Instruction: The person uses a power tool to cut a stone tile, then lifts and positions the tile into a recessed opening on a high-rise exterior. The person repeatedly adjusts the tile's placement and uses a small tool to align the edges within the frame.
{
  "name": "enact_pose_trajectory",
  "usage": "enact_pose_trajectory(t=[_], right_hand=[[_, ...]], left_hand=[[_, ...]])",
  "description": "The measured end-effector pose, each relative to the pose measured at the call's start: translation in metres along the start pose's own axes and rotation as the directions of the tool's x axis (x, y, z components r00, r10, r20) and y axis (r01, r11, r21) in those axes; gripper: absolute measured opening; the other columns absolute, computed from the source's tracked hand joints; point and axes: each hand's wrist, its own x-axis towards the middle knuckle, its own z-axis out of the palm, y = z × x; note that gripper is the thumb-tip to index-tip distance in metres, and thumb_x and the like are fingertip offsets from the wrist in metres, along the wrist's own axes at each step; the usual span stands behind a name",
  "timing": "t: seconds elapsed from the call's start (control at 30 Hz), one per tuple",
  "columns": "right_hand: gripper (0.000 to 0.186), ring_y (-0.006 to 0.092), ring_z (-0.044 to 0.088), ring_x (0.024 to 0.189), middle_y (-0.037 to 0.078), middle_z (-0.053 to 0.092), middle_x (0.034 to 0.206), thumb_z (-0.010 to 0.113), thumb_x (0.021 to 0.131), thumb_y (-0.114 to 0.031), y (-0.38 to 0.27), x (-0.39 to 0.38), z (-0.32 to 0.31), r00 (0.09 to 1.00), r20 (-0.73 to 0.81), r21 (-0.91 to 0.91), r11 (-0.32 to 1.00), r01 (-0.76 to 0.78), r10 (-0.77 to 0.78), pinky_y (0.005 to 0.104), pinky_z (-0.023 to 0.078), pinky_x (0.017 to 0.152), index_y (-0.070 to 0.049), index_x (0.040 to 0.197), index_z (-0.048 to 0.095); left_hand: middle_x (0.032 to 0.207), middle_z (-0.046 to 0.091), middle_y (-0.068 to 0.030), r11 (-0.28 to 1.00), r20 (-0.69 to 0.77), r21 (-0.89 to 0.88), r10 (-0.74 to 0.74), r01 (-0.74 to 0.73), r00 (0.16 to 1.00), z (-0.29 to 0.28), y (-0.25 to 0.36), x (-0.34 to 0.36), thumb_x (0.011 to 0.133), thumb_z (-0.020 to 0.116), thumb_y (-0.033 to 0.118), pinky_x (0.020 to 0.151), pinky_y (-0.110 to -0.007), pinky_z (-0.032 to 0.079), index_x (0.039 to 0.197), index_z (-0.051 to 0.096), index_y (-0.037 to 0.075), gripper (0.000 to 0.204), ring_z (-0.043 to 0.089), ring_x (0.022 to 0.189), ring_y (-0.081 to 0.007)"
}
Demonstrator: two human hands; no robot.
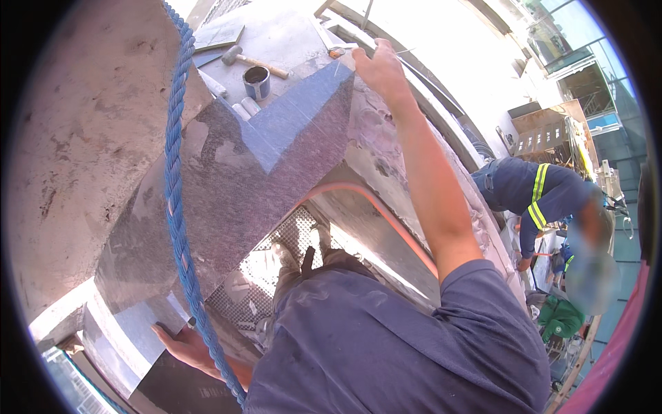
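Note:
A large dark grey stone-like slab (pixel 227 172) lies in front of me, its far part lit bluish. My right hand (pixel 383 72) reaches far forward to the slab's far right corner, thumb and forefinger apart; its other fingers are partly hidden. Beside that thumb lies a small orange and black tool (pixel 336 52), too small to name. My left hand (pixel 189 350) is low on the left with fingers stretched out, at the near left end of the slab. A thick blue rope (pixel 174 172) hangs in front of the slab and crosses over my left forearm.
Beyond the slab are a mallet (pixel 255 63), an open can (pixel 256 83) and pale cylinders (pixel 247 107). An orange hose (pixel 376 200) curves beside me above a perforated metal floor (pixel 296 228). At right, a person in reflective stripes (pixel 538 190) bends over; a green-clad person (pixel 560 316) is nearby.

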Motion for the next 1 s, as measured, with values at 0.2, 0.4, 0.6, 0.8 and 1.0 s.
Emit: enact_pose_trajectory(t=[0.2, 0.4, 0.6, 0.8, 1.0], right_hand=[[0.057, 0.0267, 0.078, 0.088, 0.018, 0.077, 0.089, 0.072, 0.102, -0.051, -0.01, -0.216, -0.026, 0.882, 0.421, 0.458, 0.79, -0.408, 0.211, 0.0414, 0.062, 0.08, 0.006, 0.105, 0.07], [0.072, 0.0239, 0.079, 0.079, 0.02, 0.078, 0.103, 0.07, 0.105, -0.058, -0.005, -0.241, 0.021, 0.852, 0.524, 0.742, 0.481, -0.467, 0.018, 0.0316, 0.065, 0.073, 0.012, 0.123, 0.071], [0.062, 0.024, 0.078, 0.073, 0.019, 0.079, 0.101, 0.078, 0.103, -0.046, 0.002, -0.218, 0.028, 0.801, 0.584, 0.784, 0.348, -0.514, -0.132, 0.031, 0.063, 0.061, 0.013, 0.119, 0.07], [0.051, 0.015, 0.075, 0.081, 0.011, 0.076, 0.101, 0.079, 0.103, -0.043, 0.006, -0.221, 0.053, 0.784, 0.607, 0.782, 0.271, -0.561, -0.127, 0.0306, 0.065, 0.066, 0.007, 0.113, 0.075], [0.05, 0.0142, 0.07, 0.089, 0.01, 0.071, 0.108, 0.081, 0.103, -0.042, 0.018, -0.218, 0.037, 0.771, 0.6, 0.8, 0.186, -0.571, -0.213, 0.0311, 0.06, 0.081, 0.005, 0.113, 0.073]], left_hand=[[0.154, 0.055, -0.0285, 0.965, 0.034, 0.236, 0.105, -0.11, 0.994, -0.012, -0.002, 0.001, 0.113, 0.061, 0.047, 0.117, -0.05, 0.045, 0.156, 0.048, -0.016, 0.077, 0.06, 0.137, -0.0343], [0.156, 0.06, -0.0299, 0.393, 0.384, 0.648, 0.571, -0.653, 0.725, -0.053, -0.027, 0.035, 0.111, 0.065, 0.024, 0.121, -0.05, 0.05, 0.161, 0.049, -0.009, 0.063, 0.062, 0.143, -0.0373], [0.135, 0.07, -0.0236, 0.367, 0.453, 0.317, 0.751, -0.874, 0.48, -0.069, -0.044, 0.056, 0.112, 0.061, 0.034, 0.088, -0.041, 0.065, 0.131, 0.066, -0.007, 0.046, 0.075, 0.115, -0.0334], [0.064, 0.062, -0.0093, 0.954, 0.707, 0.28, -0.278, 0.104, 0.651, 0.052, -0.076, -0.189, 0.113, 0.058, 0.041, 0.051, -0.027, 0.048, 0.081, 0.065, 0.003, 0.05, 0.059, 0.051, -0.0172], [0.075, 0.067, -0.0062, 0.859, 0.956, -0.056, 0.193, -0.509, 0.22, 0.282, -0.048, -0.226, 0.113, 0.068, 0.019, 0.057, -0.027, 0.049, 0.088, 0.065, 0.002, 0.03, 0.063, 0.062, -0.0115]])
